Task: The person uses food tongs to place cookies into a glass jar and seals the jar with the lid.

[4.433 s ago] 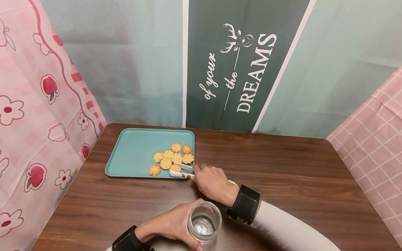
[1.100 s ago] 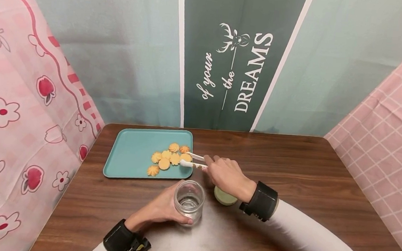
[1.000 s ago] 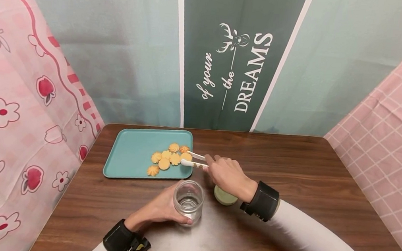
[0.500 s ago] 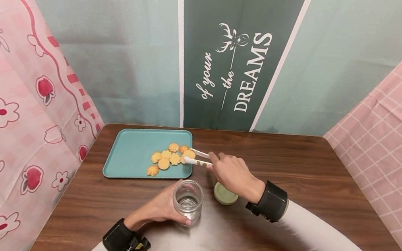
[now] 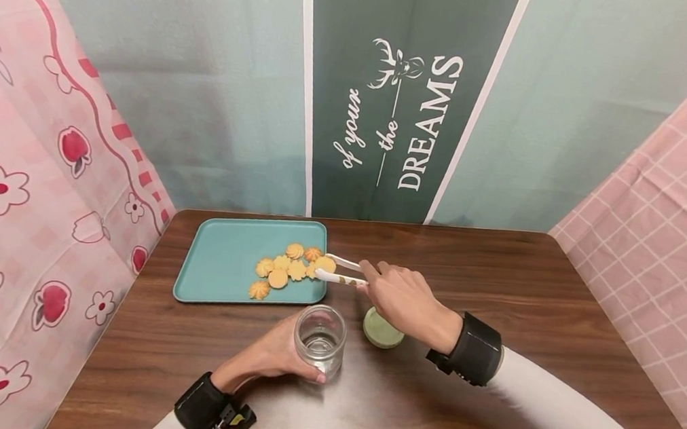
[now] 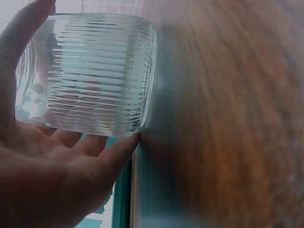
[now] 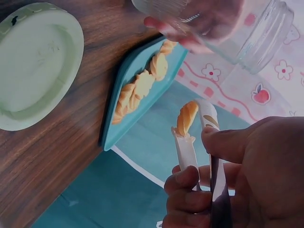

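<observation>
White tongs (image 5: 341, 271) in right hand (image 5: 403, 298) pinch cookie (image 7: 186, 117) between tips.

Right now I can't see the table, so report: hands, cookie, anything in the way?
Right hand grips tongs, cookie pinched, lifted off tray. Left hand holds open jar upright. Green lid lies beside jar; path looks clear.

Open tabletop (image 5: 497, 276) to the right; green lid (image 5: 382, 330) and glass jar (image 5: 320, 338) crowding the near path beside the tray (image 5: 222, 265).
</observation>
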The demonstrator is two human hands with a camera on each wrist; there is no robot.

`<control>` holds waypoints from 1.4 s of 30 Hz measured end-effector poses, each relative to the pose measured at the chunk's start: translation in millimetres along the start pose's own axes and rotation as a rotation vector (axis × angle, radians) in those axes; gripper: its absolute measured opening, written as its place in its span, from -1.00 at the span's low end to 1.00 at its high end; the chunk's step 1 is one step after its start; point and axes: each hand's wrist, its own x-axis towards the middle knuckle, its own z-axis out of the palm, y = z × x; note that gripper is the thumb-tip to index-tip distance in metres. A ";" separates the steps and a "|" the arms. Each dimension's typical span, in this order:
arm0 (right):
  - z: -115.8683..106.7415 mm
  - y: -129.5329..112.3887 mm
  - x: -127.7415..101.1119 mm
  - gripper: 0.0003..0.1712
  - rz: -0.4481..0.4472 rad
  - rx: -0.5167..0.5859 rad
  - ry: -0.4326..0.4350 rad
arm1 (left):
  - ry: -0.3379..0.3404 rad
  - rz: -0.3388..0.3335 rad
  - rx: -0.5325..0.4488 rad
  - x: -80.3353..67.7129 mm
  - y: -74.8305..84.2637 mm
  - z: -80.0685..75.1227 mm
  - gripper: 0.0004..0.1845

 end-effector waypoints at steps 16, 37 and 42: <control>-13.2 3.0 -12.0 -0.59 -0.018 -0.012 0.040 | -0.007 -0.016 0.046 2.4 1.1 -2.0 0.04; -41.2 -1.2 -35.8 -0.60 -0.046 -0.035 0.074 | -0.002 -0.031 0.055 -1.3 1.4 0.2 0.03; -46.4 -3.2 -41.1 -0.59 -0.058 -0.036 0.073 | 0.000 -0.038 0.058 -2.0 1.9 0.1 0.03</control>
